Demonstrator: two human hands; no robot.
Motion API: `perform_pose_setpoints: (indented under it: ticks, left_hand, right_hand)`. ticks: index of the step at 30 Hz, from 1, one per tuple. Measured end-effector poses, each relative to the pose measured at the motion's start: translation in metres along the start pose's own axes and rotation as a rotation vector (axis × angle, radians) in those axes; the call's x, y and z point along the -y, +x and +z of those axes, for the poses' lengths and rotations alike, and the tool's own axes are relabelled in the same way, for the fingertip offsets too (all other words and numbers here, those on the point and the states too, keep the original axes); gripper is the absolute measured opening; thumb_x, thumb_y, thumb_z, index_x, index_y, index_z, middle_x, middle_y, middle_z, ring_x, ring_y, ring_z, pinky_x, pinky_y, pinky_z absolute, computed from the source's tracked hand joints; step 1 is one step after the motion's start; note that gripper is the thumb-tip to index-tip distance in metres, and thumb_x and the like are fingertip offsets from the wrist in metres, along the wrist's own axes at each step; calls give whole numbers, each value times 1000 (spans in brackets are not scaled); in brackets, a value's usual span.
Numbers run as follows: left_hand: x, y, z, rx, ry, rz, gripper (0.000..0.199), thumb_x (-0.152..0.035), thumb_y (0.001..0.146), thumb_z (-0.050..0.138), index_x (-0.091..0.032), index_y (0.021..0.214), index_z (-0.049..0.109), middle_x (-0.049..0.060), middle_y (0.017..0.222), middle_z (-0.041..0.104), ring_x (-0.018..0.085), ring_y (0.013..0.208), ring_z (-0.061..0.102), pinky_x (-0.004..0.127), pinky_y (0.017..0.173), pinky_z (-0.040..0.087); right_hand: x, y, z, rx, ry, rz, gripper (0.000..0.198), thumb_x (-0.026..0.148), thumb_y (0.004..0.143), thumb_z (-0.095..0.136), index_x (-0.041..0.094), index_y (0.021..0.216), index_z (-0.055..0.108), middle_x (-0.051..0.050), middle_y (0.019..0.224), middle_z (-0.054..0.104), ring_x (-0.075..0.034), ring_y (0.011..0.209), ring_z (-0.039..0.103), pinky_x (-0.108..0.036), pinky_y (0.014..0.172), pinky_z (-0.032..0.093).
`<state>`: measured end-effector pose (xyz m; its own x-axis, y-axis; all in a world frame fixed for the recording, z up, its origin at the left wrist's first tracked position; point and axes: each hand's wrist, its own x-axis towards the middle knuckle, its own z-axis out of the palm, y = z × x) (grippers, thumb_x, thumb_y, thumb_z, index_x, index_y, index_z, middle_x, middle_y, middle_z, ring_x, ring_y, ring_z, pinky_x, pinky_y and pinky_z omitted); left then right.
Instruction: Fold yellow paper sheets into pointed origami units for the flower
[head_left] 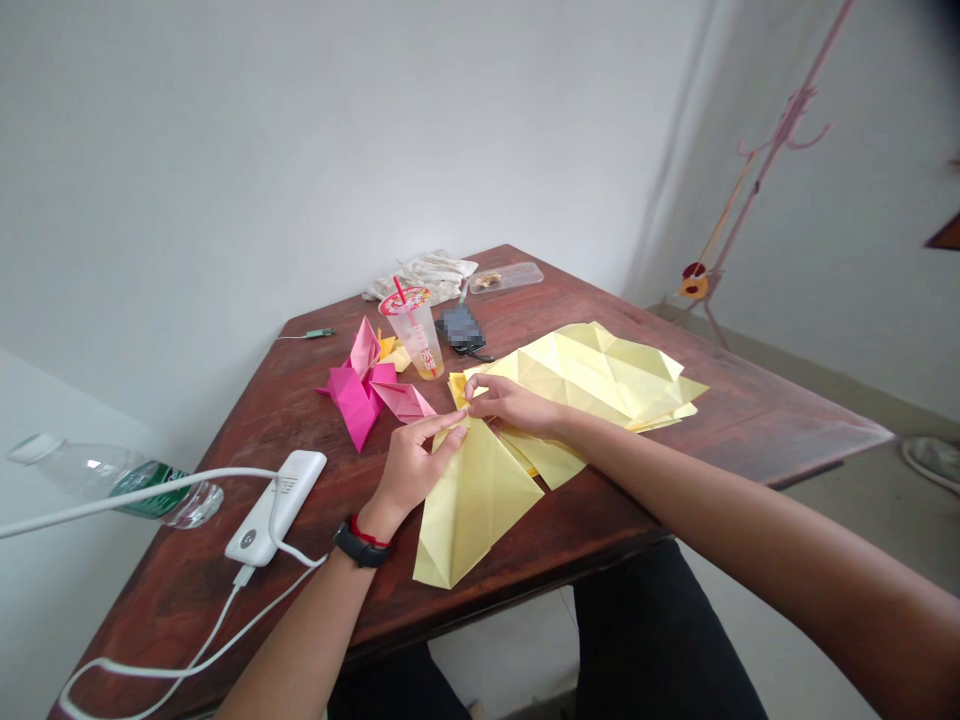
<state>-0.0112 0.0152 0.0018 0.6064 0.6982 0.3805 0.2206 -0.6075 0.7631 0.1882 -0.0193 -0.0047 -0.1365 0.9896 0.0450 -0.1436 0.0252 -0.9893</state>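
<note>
A pale yellow sheet of folding paper (pixel 480 500), creased and narrowed toward its far tip, lies near the table's front edge. My left hand (pixel 420 455) pinches its left side close to that tip, thumb on top of the paper. Opposite it, my right hand (pixel 514 403) has thumb and forefinger closed at the same tip. The exact fold between the fingertips is too small to make out. Under and beyond my right forearm spread more creased yellow sheets (pixel 600 370). Pink folded paper pieces (pixel 356 395) stand just past my left hand.
A plastic drink cup with a red straw (pixel 416 335) stands behind the paper, beside a dark pixelated object (pixel 463 328). A white power bank (pixel 276 508) with cables and a lying water bottle (pixel 127 480) are at left. Cloth (pixel 427 272) and a clear tray (pixel 517 276) sit at the far end.
</note>
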Motion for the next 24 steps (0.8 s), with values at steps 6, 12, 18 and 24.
perform_pose_setpoints:
  ticks: [6,12,18,24]
  left_hand:
    - [5,1,1,-13,-23,-51,24,-34,88,68,-21,104,80,7,105,79,26,92,75,38,90,57]
    - [4,-1,2,-23,31,-35,21,-32,87,69,-22,101,80,7,102,80,26,90,75,36,88,58]
    - [4,-1,2,-10,-32,-36,31,-30,88,67,-21,117,74,8,110,78,25,96,75,31,80,60]
    - [9,-1,2,24,13,-39,35,-29,90,65,-21,123,72,8,117,76,24,94,75,29,77,60]
  right_hand:
    - [4,-3,1,17,-3,8,22,19,72,66,23,86,50,8,59,55,-9,45,50,-18,42,41]
    - [7,-4,2,9,-34,-5,19,18,71,63,23,84,49,8,56,51,-9,44,47,-17,41,37]
    - [5,-3,2,30,-74,-70,18,16,72,60,23,85,49,10,52,46,-9,43,44,-17,41,36]
    - [2,-2,1,57,-110,-104,18,16,73,59,22,86,48,10,53,47,-9,44,45,-18,43,36]
